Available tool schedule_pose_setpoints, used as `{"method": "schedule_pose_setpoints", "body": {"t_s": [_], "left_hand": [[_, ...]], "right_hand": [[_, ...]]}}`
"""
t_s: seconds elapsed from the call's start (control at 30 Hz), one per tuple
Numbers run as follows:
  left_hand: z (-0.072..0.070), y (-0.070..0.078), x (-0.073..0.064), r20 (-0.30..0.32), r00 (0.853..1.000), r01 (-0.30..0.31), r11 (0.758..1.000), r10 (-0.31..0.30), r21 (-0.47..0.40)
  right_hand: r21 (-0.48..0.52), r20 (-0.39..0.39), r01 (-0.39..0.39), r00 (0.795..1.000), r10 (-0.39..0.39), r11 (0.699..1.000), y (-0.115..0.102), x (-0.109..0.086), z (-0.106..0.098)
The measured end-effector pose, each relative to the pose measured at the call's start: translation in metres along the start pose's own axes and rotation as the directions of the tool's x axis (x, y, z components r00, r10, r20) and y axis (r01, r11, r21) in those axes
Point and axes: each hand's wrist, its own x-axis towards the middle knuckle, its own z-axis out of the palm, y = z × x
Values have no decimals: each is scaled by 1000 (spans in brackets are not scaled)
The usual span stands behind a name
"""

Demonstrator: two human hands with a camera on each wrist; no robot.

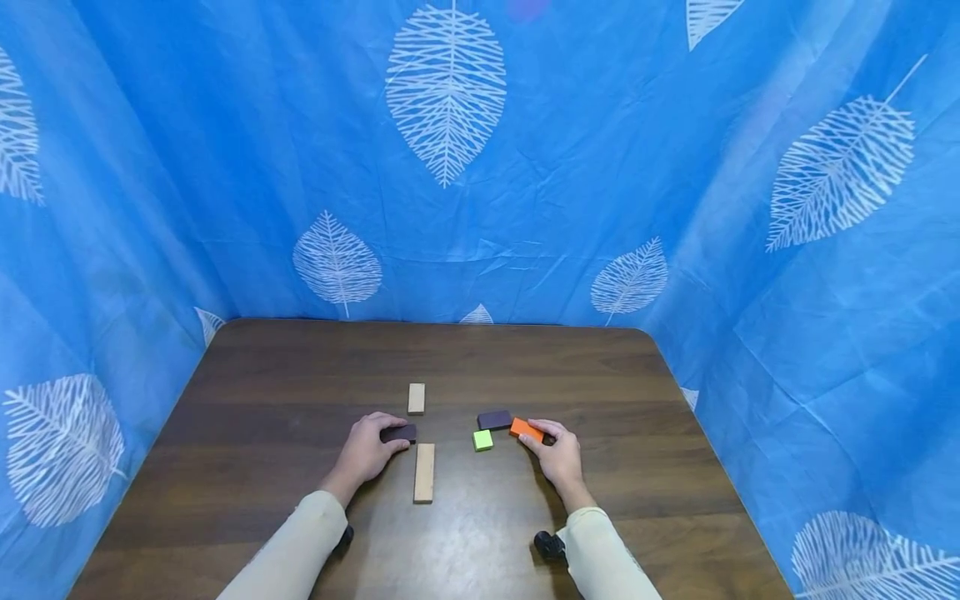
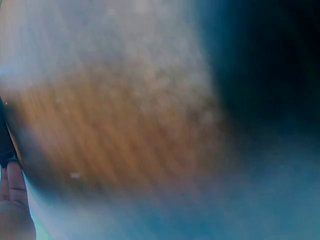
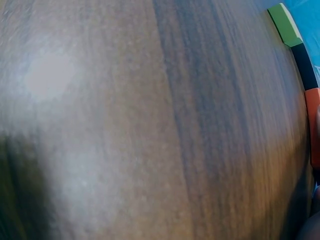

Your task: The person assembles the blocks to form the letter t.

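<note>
My left hand (image 1: 367,450) grips a dark block (image 1: 399,433) between thumb and fingers, left of centre on the table. Just beyond it lies a short pale wooden block (image 1: 416,398), and a longer pale wooden block (image 1: 423,473) lies nearer me. On the right, my right hand (image 1: 561,457) pinches an orange block (image 1: 527,430) by its sides. Its left end is close to a second dark block (image 1: 494,420); I cannot tell whether they touch. A small lime green block (image 1: 483,440) lies in front of that dark block. The left wrist view is mostly blurred.
Everything lies on a brown wood-grain table (image 1: 300,358). A blue curtain (image 1: 540,167) with white leaf prints hangs behind the table and along both sides. Black wrist devices (image 1: 549,545) show under the pale sleeves (image 1: 603,550).
</note>
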Motion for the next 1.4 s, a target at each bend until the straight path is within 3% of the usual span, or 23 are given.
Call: {"method": "schedule_pose_setpoints", "body": {"t_s": [0.4, 0.7, 1.0, 1.4], "left_hand": [[5, 1, -3, -18, 996, -91, 996, 91, -6], [9, 5, -4, 25, 991, -131, 991, 131, -16], [10, 10, -5, 8, 991, -131, 991, 131, -2], [12, 11, 2, 62, 991, -120, 990, 116, 78]], "right_hand": [[-21, 1, 11, 1000, -11, 1000, 2, 1, 2], [-20, -1, 16, 1000, -16, 1000, 3, 1, 1], [-19, 1, 11, 1000, -11, 1000, 5, 0, 1], [-3, 2, -1, 1000, 1, 1000, 2, 0, 1]]}}
